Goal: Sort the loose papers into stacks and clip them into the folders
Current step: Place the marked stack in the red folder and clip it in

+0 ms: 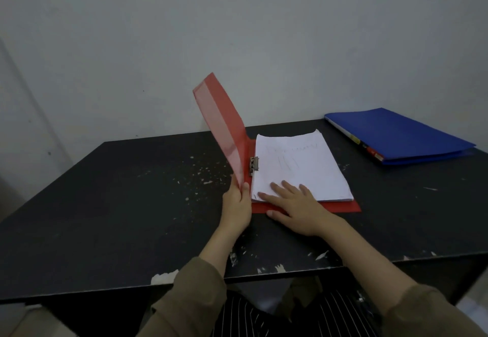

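So the red folder point(303, 207) lay open on the black desk point(132, 204), and the left hand point(237, 204) pinched the near corner of its front cover point(221, 125), which stood tilted up. Just to the right of that, the right hand point(295, 204) lay flat with fingers spread on the near left corner of the paper stack point(298, 167). The stack sat under the metal clip point(254, 163) beyond both hands. The closed blue folder point(401, 136) lay far off to the right hand's right.
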